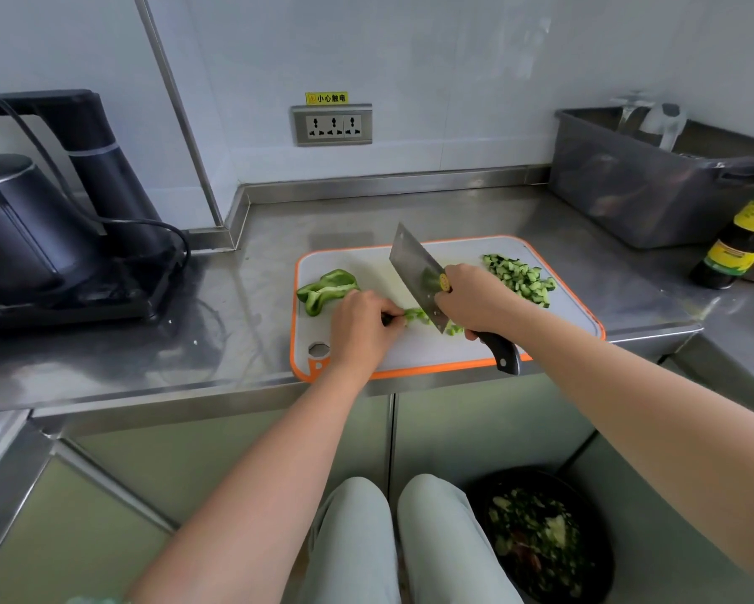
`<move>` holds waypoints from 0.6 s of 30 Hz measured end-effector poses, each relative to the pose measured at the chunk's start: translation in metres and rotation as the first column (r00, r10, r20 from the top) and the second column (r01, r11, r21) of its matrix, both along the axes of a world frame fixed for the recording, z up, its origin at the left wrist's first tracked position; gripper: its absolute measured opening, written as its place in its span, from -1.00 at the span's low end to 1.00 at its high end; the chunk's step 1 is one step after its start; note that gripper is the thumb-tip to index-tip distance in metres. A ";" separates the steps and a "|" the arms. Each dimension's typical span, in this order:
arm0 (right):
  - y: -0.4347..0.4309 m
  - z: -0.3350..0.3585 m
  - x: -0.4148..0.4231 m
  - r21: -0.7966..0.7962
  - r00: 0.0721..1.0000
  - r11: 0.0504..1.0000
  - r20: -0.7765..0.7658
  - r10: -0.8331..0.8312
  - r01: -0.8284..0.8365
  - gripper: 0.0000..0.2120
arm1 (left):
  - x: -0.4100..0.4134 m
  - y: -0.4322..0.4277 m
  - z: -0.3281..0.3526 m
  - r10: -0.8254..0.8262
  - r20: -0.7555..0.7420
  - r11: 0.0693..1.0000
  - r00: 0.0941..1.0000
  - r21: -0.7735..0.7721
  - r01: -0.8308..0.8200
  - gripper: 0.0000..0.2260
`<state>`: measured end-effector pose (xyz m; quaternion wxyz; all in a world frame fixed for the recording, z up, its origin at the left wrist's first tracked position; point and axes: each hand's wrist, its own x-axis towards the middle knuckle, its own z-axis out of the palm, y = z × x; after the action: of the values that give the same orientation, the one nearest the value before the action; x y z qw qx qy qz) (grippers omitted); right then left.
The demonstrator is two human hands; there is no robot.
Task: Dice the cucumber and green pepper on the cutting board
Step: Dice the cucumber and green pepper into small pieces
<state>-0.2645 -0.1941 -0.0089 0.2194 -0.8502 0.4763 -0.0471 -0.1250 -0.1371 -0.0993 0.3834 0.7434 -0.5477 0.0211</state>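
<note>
**Figure. Dicing green pepper, head view.** Nearest the viewer, the person's legs (353, 542) stand against the cabinet front. A dark bin (540, 547) of vegetable scraps sits on the floor at near right, probably so that trimmings can drop straight from the bench (235, 324).

On the orange-rimmed cutting board (575, 316), the left hand (362, 329) holds down a pepper strip (416, 315). Its fingers (388, 318) are curled and pinch the strip's left end, with the tips tucked back, apparently to keep them clear of the edge.

The right hand (475, 303) has its fingers clenched round the cleaver (414, 263), high on the black handle close to the blade, a hold that favours control. The blade slants across the strip's right end. Whether its edge is touching the strip cannot be told.

Cut pepper bits (453, 329) lie just right of the blade, where each stroke leaves them. The diced cucumber (521, 279) is heaped at the far right of the board, out of the working zone. The uncut pepper piece (327, 289) waits at the board's left, just beyond the holding hand.

A kettle (17, 224), a grey tub (649, 189) and a sauce bottle (741, 241) stand well apart from the board.
</note>
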 end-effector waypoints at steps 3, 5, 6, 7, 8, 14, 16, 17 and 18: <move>0.004 0.001 0.001 0.018 0.996 0.999 -0.083 0.028 -0.027 -0.93 | 0.001 -0.001 -0.002 -0.003 0.006 1.000 1.000 0.004 0.003 -0.95; 0.005 -0.006 0.004 0.021 0.995 0.999 -0.091 0.027 -0.025 -0.95 | 0.001 0.000 -0.001 -0.007 -0.002 1.000 1.000 0.004 0.007 -0.95; 0.005 -0.009 0.005 0.017 0.997 1.000 -0.081 0.020 -0.018 -0.96 | 0.001 0.000 -0.001 -0.010 -0.007 1.000 1.000 0.004 0.010 -0.95; 0.005 -0.012 0.007 0.011 0.998 1.000 -0.067 0.009 -0.008 -0.96 | 0.001 0.000 0.000 -0.013 -0.014 1.000 1.000 0.004 0.013 -0.94; 0.004 -0.015 0.008 0.001 0.999 1.000 -0.051 -0.003 0.003 -0.97 | 0.001 0.000 -0.001 -0.016 -0.017 1.000 1.000 0.003 0.016 -0.94; -0.002 -0.022 0.006 -0.066 0.996 0.996 0.064 -0.060 0.064 -0.93 | 0.003 -0.001 -0.003 -0.015 -0.027 1.000 1.000 0.010 0.016 -0.93; -0.001 -0.015 0.003 -0.030 0.997 0.999 0.069 -0.044 0.046 -0.94 | 0.002 -0.001 -0.003 -0.010 -0.019 1.000 1.000 0.005 0.010 -0.94; 0.000 -0.010 0.001 -0.015 0.998 1.000 0.051 -0.026 0.027 -0.94 | 0.002 -0.002 -0.003 -0.008 -0.009 1.000 1.000 0.006 0.008 -0.95; 0.001 -0.005 0.001 -0.009 1.000 1.000 0.021 -0.007 0.007 -0.95 | 0.002 -0.002 -0.002 -0.007 0.003 1.000 1.000 0.009 0.007 -0.95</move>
<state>-0.2636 -0.1931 -0.0142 0.2203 -0.8489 0.4768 -0.0589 -0.1235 -0.1391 -0.1016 0.3795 0.7431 -0.5509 0.0183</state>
